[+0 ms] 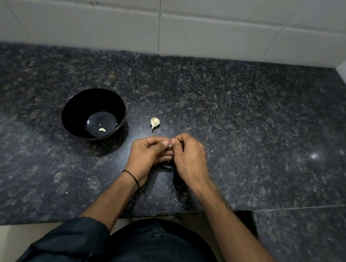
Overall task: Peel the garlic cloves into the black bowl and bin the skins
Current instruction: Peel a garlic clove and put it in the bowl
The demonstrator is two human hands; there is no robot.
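A small garlic clove (170, 144) is pinched between the thumb tips of both hands, mostly hidden by the curled fingers (179, 139). The left hand (148, 152) and right hand (189, 156) meet low over the counter (252, 117), backs up, forearms converging from the near edge. A black band (131, 177) circles the left wrist. Just beyond the hands lies a partial garlic bulb (155, 122). Further left stands the black bowl (76, 105), holding one peeled clove (102, 129).
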